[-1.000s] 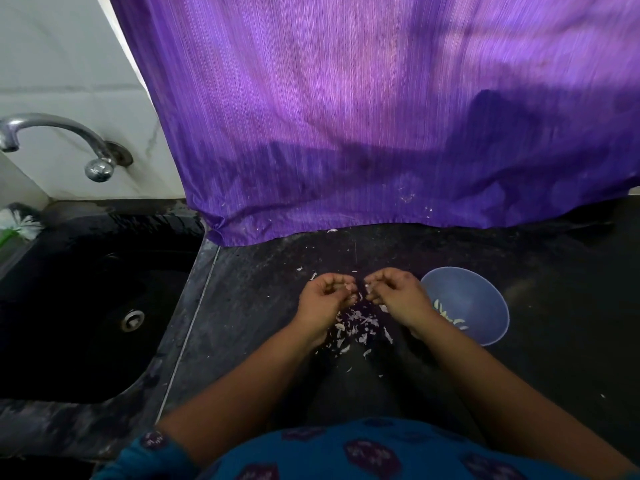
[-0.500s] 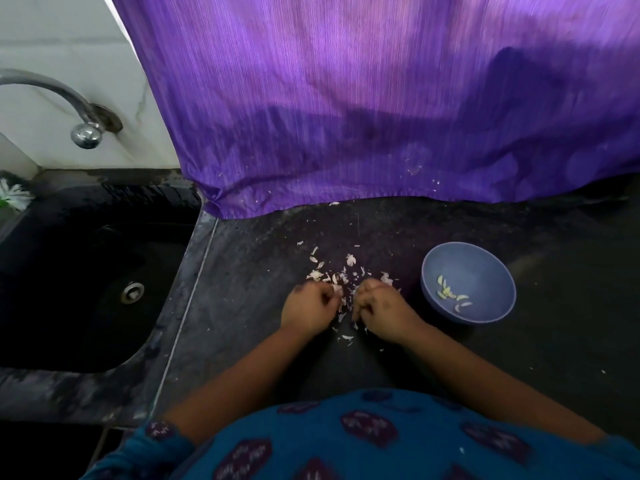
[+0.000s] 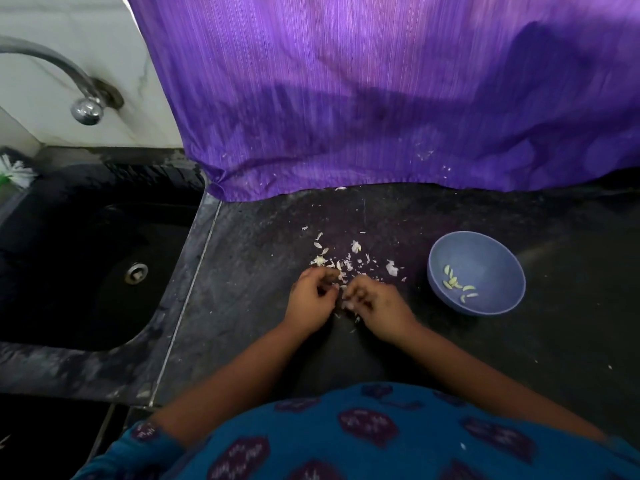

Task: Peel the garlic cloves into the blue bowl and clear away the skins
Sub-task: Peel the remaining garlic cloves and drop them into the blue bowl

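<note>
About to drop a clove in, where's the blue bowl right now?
In the head view, the blue bowl sits on the dark counter right of the right hand, past the garlic skins.

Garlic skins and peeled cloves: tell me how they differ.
The skins are white, thin flakes; the cloves are pale yellow-green, plump slivers. The skins lie scattered on the dark counter; the cloves sit gathered inside the blue bowl. Both are small.

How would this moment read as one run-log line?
left hand: curled at skins | right hand: pinching pale garlic piece | papery white garlic skins: scattered on dark counter | round blue bowl: holds peeled cloves
</note>
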Available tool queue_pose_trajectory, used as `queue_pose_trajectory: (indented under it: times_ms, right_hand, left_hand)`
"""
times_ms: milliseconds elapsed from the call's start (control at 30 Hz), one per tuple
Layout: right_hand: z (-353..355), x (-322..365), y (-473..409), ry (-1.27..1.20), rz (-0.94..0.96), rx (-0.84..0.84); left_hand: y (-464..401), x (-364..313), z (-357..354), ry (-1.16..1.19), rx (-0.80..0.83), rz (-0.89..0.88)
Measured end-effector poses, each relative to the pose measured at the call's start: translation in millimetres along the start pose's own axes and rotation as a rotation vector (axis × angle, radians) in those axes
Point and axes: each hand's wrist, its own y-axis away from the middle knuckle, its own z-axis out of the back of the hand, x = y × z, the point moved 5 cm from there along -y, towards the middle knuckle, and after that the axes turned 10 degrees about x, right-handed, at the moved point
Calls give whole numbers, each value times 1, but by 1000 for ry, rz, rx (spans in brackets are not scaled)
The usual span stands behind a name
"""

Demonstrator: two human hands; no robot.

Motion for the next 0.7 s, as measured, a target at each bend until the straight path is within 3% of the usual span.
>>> queue_pose_trajectory:
  times_ms: [100,167,233,433,567,700]
  right_hand:
    - [17,-15,-2,-448,-231,-195]
    - [20,-18,-4,-747,-280,-246]
    - [20,-15,-4,-936,-272,-255]
    - [29,-7,-1,-1088,-254,-254]
    - [41,-5,0,-1008,-275,-278]
    - [66,-3,-1,-333,-219,-312]
  left_hand:
    - [2,-4,-10,496,71,125]
    - [5,-14,-18,715,130,152]
    - [4,-23,-21,751,132,126]
    - [-4,-29,-21,743,100,76]
    - [-8,-37,-19,762,105,45]
    - [-10,-39,-20,784,101,80]
